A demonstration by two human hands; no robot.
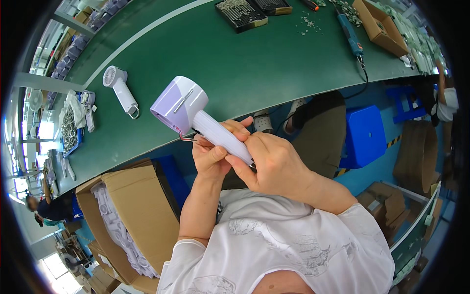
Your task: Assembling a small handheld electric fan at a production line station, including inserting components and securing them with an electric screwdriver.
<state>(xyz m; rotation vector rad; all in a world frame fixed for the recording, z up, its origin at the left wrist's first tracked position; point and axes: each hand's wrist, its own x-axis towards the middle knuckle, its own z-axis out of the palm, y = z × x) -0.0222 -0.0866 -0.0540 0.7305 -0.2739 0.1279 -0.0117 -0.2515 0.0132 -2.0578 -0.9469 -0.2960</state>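
A white and lavender handheld fan (221, 134) is tilted in front of me, its round head up to the left. Thin red and dark wires show where the head meets the handle. My left hand (211, 156) holds the handle from beneath, with thumb and fingers closed round it. At the handle's lower end, my right hand (275, 159) grips it with thumb and bent fingers. A small dark part shows at that end, partly hidden by the fingers. Farther left on the green table (196, 54) lies another handheld fan (120, 90) with a wrist loop.
Black trays of small metal parts (241, 14) lie at the table's far side. A teal electric screwdriver (349, 34) with a cable rests near a cardboard box (381, 27). Below left stands a carton (142, 206) of white parts. A blue stool (364, 137) stands at the right.
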